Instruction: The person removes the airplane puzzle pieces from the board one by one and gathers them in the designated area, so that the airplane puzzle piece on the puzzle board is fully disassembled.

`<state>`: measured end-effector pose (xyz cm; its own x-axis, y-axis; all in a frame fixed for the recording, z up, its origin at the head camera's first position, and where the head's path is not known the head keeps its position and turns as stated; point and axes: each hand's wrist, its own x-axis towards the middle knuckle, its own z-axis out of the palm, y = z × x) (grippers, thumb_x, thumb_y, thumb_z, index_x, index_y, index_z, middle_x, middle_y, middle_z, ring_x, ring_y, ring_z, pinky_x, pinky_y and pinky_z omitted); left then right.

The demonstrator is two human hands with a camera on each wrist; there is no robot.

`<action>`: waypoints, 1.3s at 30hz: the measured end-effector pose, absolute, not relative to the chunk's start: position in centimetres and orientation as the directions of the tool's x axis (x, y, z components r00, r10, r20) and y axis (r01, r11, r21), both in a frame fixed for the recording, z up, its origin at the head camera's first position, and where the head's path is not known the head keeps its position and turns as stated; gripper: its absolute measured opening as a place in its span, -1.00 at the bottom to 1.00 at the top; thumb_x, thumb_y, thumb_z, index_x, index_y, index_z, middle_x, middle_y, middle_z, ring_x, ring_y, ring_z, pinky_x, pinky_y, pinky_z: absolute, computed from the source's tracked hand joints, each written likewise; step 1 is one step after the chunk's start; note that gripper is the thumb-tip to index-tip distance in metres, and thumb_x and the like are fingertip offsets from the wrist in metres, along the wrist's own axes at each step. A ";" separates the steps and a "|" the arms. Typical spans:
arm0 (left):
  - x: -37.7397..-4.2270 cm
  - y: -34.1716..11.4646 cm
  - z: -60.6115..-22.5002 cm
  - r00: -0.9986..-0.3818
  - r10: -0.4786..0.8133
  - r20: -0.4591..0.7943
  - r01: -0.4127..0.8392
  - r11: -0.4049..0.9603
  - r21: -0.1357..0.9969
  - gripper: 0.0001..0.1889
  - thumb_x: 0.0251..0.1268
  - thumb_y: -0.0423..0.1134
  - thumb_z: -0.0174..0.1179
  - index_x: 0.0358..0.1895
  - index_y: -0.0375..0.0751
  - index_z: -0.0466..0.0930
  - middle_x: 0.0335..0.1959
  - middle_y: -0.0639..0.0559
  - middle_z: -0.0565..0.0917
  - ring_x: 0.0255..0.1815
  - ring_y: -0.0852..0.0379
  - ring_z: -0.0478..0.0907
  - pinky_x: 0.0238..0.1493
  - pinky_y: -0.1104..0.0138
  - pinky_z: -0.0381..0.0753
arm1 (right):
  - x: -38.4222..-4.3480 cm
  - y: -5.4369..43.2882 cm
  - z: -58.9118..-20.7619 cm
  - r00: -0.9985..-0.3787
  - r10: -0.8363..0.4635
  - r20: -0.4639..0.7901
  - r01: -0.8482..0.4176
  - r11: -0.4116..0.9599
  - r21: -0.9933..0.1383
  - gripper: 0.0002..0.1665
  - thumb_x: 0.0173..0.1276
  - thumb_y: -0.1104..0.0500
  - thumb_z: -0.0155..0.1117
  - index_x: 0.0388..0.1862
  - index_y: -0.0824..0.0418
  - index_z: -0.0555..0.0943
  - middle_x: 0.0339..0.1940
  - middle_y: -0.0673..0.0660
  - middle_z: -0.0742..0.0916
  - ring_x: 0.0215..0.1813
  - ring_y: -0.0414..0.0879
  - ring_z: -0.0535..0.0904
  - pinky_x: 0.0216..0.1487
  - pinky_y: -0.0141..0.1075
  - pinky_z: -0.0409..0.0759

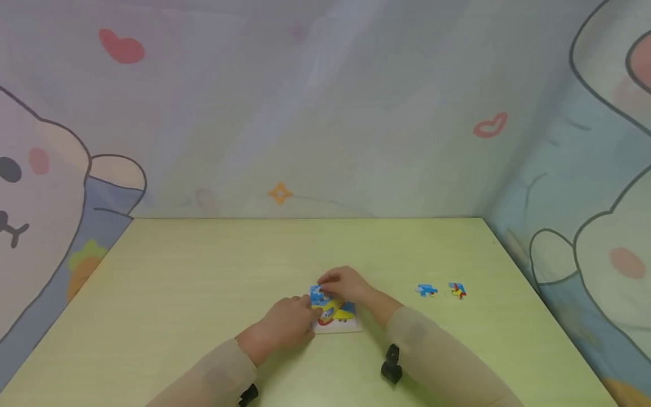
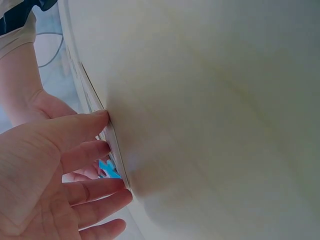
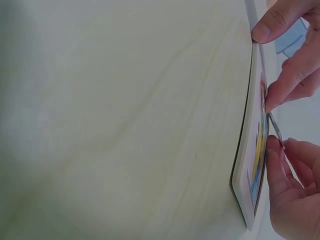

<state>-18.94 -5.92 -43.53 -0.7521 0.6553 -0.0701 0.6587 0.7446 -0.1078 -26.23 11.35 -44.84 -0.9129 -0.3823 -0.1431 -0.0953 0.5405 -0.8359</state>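
Observation:
A small puzzle board with a yellow plane on blue lies on the pale table. My left hand rests at the board's left side. Its straight fingers touch the white board edge. My right hand is over the board's far left corner. In the right wrist view a finger and the thumb pinch a thin puzzle piece just above the board. Another fingertip touches the board's rim.
Two loose pieces lie to the right of the board: a blue piece and a red, yellow and blue piece. Printed cartoon curtains wall in the table at the back and on both sides.

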 end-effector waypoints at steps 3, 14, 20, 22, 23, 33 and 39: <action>-18.9 -5.9 -43.3 -0.749 0.659 -0.065 0.662 0.742 -0.106 -0.62 0.15 -0.03 0.25 0.03 -0.06 0.60 -0.29 -0.04 0.49 -0.37 0.08 0.46 -0.36 0.25 0.52 | -26.3 11.4 -44.9 -0.921 -0.371 -0.120 -0.129 0.581 -0.804 -0.82 0.30 0.22 0.23 -0.16 0.22 0.68 -0.16 0.09 0.70 -0.12 -0.09 0.54 -0.07 -0.27 0.54; -19.0 -5.8 -43.4 -0.758 0.646 -0.084 0.652 0.749 -0.121 -0.61 0.13 -0.01 0.27 0.03 -0.05 0.60 -0.32 -0.02 0.50 -0.42 0.12 0.44 -0.40 0.28 0.51 | -26.7 12.8 -45.4 -0.943 -0.306 -0.128 -0.074 0.569 -0.819 -0.86 0.25 0.21 0.28 -0.22 0.18 0.69 -0.18 0.04 0.70 -0.11 -0.09 0.56 -0.12 -0.27 0.55; -19.1 -5.8 -43.5 -0.763 0.640 -0.095 0.647 0.755 -0.108 -0.60 0.12 0.00 0.28 0.02 -0.05 0.60 -0.30 -0.02 0.50 -0.40 0.11 0.45 -0.40 0.27 0.51 | -26.4 13.9 -45.1 -0.944 -0.298 -0.144 -0.040 0.535 -0.844 -0.84 0.27 0.25 0.26 -0.19 0.25 0.67 -0.18 0.09 0.69 -0.18 -0.11 0.58 -0.16 -0.29 0.57; -19.1 -5.7 -43.5 -0.765 0.636 -0.101 0.644 0.758 -0.100 -0.60 0.13 -0.01 0.27 0.03 -0.05 0.59 -0.30 -0.02 0.50 -0.40 0.11 0.45 -0.39 0.27 0.50 | -26.2 14.5 -45.1 -0.946 -0.295 -0.138 -0.039 0.523 -0.851 -0.83 0.26 0.26 0.26 -0.18 0.27 0.67 -0.20 0.09 0.70 -0.19 -0.12 0.59 -0.16 -0.30 0.58; -19.1 -5.7 -43.5 -0.766 0.635 -0.103 0.643 0.760 -0.095 -0.61 0.13 -0.02 0.27 0.03 -0.05 0.59 -0.30 -0.02 0.49 -0.39 0.11 0.45 -0.39 0.26 0.50 | -26.1 14.7 -45.1 -0.947 -0.293 -0.134 -0.038 0.513 -0.857 -0.83 0.26 0.27 0.26 -0.18 0.29 0.67 -0.21 0.11 0.70 -0.20 -0.11 0.60 -0.16 -0.29 0.58; -18.9 -5.4 -43.7 -0.767 0.631 -0.119 0.641 0.763 -0.084 -0.63 0.17 -0.06 0.23 0.05 -0.04 0.59 -0.27 -0.02 0.49 -0.40 0.13 0.41 -0.38 0.28 0.47 | -25.4 18.1 -45.1 -0.955 -0.263 -0.138 0.014 0.424 -0.906 -0.79 0.28 0.36 0.20 -0.13 0.42 0.62 -0.18 0.20 0.69 -0.17 -0.07 0.63 -0.13 -0.25 0.59; -18.9 -5.3 -43.6 -0.766 0.634 -0.107 0.642 0.762 -0.085 -0.64 0.18 -0.10 0.19 0.06 -0.05 0.58 -0.28 -0.03 0.49 -0.42 0.13 0.40 -0.40 0.28 0.47 | -25.3 20.0 -45.2 -0.955 -0.259 -0.142 0.026 0.406 -0.913 -0.77 0.29 0.36 0.19 -0.10 0.46 0.59 -0.18 0.21 0.69 -0.17 -0.06 0.64 -0.12 -0.26 0.59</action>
<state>-18.91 -5.31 -43.60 -0.7660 0.6339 -0.1071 0.6423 0.7617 -0.0854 -25.29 20.02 -45.17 -0.9554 -0.2588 -0.1422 0.0259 0.4064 -0.9133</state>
